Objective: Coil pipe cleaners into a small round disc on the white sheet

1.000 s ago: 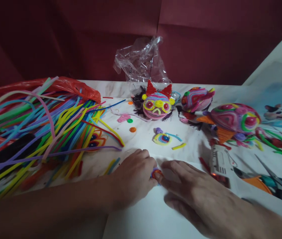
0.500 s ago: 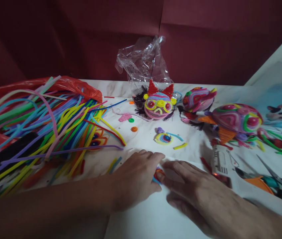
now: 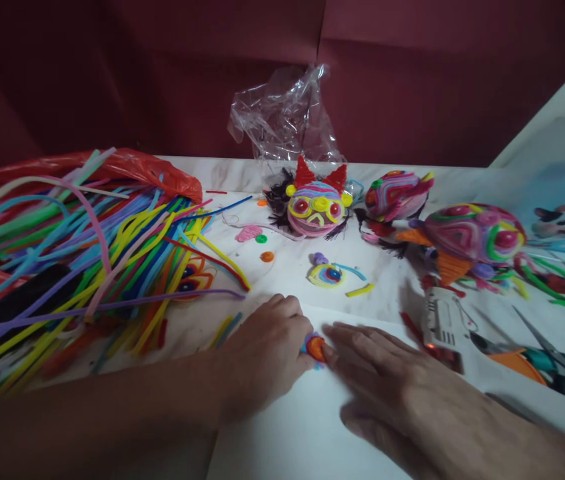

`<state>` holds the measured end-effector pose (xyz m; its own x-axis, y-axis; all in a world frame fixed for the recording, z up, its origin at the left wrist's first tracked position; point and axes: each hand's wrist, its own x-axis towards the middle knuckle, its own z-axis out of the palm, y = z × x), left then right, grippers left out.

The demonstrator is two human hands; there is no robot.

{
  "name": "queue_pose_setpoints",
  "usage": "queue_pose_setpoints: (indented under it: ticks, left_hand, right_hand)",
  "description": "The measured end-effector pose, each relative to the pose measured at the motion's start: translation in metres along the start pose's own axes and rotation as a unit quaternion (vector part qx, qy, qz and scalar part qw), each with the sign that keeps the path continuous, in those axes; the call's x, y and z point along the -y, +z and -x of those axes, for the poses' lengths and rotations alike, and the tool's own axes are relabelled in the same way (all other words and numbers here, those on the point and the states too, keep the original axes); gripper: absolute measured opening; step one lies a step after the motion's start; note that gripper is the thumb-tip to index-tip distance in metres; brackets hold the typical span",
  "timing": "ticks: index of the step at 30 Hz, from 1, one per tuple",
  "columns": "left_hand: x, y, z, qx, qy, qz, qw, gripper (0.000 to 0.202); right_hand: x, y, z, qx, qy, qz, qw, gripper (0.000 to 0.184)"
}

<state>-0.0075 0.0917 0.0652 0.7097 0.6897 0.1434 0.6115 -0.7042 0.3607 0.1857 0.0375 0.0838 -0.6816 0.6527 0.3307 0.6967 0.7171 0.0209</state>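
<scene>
Between my hands, over a white sheet of paper (image 3: 282, 433), is a small pipe cleaner coil (image 3: 316, 347) with an orange middle and a blue and purple rim. My left hand (image 3: 267, 350) is closed on its left side, fingers curled, their grip partly hidden. From the right, my right hand (image 3: 387, 377) reaches over with its fingers stretched out, one fingertip touching the coil's edge. Just beyond lies a yellow, white and blue eye-shaped coil (image 3: 327, 275), with a purple coil (image 3: 319, 259) beside it.
Loose pipe cleaners (image 3: 127, 240) spill from a red bag (image 3: 162, 175) at left. A horned yarn-like figure (image 3: 317, 210) and a pink turtle-like figure (image 3: 470, 243) stand behind. At right are a white glue gun (image 3: 445, 320) and scissors (image 3: 560, 360).
My left fingers have drawn back and curled in, so more of the orange coil shows. My right hand stays beside it, its fingers nearly unmoved.
</scene>
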Motion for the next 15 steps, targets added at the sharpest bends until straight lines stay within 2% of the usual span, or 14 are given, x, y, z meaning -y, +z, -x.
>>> queue_pose_setpoints:
  ticks: [8, 13, 15]
  left_hand:
    - [-0.001, 0.0023, -0.0035, -0.012, -0.008, 0.021, 1.0, 0.013]
    - [-0.005, -0.0011, -0.0031, 0.013, -0.007, 0.029, 0.999, 0.013]
    - [-0.0067, -0.0023, -0.0031, 0.023, -0.014, 0.033, 0.999, 0.02]
  right_hand:
    - [-0.0007, 0.0032, 0.0028, 0.011, 0.01, -0.008, 1.0, 0.042]
    - [-0.0005, 0.0036, 0.0021, 0.007, 0.006, -0.007, 1.0, 0.041]
    - [-0.0004, 0.0033, 0.0027, -0.005, 0.004, -0.003, 1.0, 0.04]
